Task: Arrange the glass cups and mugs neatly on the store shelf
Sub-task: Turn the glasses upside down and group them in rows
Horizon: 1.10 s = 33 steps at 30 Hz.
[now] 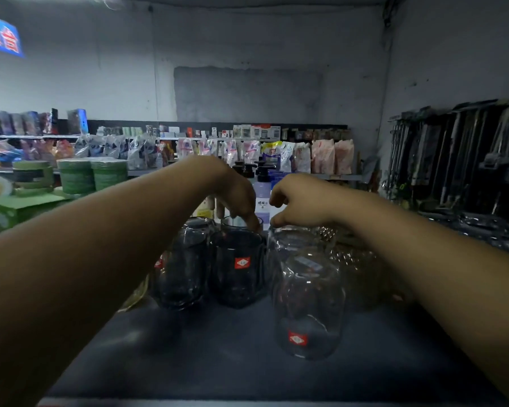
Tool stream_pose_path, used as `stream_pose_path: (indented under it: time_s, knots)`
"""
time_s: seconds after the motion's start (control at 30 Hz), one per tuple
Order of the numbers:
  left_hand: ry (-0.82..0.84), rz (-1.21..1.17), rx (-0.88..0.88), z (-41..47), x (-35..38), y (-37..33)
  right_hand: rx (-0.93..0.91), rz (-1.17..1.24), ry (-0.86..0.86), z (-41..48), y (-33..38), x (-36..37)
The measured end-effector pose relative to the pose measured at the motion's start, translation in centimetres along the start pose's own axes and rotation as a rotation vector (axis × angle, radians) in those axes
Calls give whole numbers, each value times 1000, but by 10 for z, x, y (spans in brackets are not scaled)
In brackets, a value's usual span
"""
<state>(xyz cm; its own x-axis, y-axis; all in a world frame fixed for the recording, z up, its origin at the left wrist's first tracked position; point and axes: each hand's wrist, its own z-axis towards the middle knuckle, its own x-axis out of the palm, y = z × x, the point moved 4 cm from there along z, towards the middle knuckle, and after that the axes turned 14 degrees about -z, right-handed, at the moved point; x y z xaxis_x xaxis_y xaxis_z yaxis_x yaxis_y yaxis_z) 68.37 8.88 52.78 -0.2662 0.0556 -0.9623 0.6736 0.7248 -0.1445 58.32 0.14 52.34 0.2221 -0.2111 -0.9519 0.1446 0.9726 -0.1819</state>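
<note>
Left hand (238, 198) fingers pinch the rear dark cup (232, 224) rim; right hand (301, 205) fingers curl at the clear cup (294, 240) rim, grip indeterminate.

Glass mugs (238, 265) — on shelf (218, 362) (dim)

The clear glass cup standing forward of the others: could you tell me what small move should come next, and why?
Probably slide the clear glass cup back toward the dark glass mug; it stands alone ahead of the row, while the left hand and right hand are both at rims farther back.
</note>
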Motion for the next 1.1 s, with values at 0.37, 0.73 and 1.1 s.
stream_pose_path:
  time_s: [0.37, 0.73, 1.1]
  knots:
    - [-156, -452, 110, -16, -27, 27, -16, 266, -34, 24, -7, -2]
    - [-307, -1242, 383, -56, -23, 77, 6, 1335, -69, 33, 3, 4]
    - [-121, -237, 299, -50, -9, 107, -93, 249, 54, 43, 11, -37]
